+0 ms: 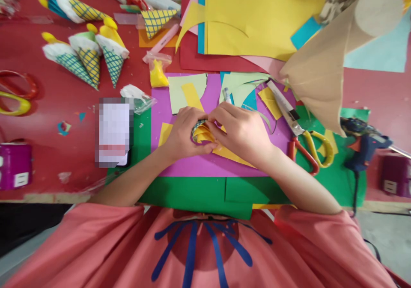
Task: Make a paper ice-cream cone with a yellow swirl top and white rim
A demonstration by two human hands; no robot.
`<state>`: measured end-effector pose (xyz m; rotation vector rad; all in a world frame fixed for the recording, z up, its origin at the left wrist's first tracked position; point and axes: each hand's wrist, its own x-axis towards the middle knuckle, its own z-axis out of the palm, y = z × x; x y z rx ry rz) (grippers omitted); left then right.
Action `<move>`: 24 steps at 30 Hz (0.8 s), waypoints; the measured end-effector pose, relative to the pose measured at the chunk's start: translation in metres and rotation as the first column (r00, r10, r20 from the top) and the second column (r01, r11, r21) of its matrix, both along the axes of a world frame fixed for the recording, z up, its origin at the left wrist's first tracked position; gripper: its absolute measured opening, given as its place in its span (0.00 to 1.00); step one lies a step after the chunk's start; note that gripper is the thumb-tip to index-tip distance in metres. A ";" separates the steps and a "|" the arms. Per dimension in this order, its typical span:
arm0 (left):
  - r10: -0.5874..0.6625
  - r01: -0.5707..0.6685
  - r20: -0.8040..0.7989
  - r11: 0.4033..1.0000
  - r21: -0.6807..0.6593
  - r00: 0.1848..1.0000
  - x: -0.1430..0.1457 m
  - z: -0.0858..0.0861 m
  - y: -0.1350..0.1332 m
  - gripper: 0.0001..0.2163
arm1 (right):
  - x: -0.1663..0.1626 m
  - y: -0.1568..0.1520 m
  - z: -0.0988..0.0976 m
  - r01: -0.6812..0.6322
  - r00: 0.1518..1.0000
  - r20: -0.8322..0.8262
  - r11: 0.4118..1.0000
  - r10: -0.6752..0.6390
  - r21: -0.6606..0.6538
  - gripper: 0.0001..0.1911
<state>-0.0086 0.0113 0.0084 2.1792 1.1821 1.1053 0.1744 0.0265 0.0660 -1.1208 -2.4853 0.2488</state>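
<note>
Left hand [183, 132] clamped round the rolled patterned paper [202, 134], yellow side inward; right hand [242, 127] pinching its edge with the fingertips. Roll sits between both hands, over the purple sheet [192, 167]. Scissors [308, 144] lie near the right wrist.

From the wearer's head, the single view looks forward and steeply down, close: the flat purple paper sheet [205, 168] lies mid-frame, the salmon-pink cloth shirt [205, 249] on its near side, the red tabletop [73, 129] beyond it.
</note>
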 end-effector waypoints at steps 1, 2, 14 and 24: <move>-0.009 0.009 0.009 1.000 -0.012 1.000 0.000 0.000 0.000 0.23 | 0.000 0.001 -0.001 0.012 1.000 -0.015 1.000 -0.012 -0.005 0.11; -0.013 0.014 0.027 0.999 -0.028 1.000 -0.001 0.000 -0.001 0.22 | 0.000 0.001 -0.001 0.019 0.999 -0.034 1.000 -0.020 -0.018 0.10; -0.146 0.400 0.594 0.858 -0.323 0.791 0.004 -0.003 -0.001 0.25 | 0.000 0.010 0.004 -0.148 0.927 -0.374 0.913 -0.006 -0.379 0.05; 0.188 0.444 0.689 0.640 -0.627 0.700 -0.002 0.023 0.010 0.25 | 0.007 0.024 0.007 -0.248 0.763 -0.598 0.743 -0.246 -0.622 0.12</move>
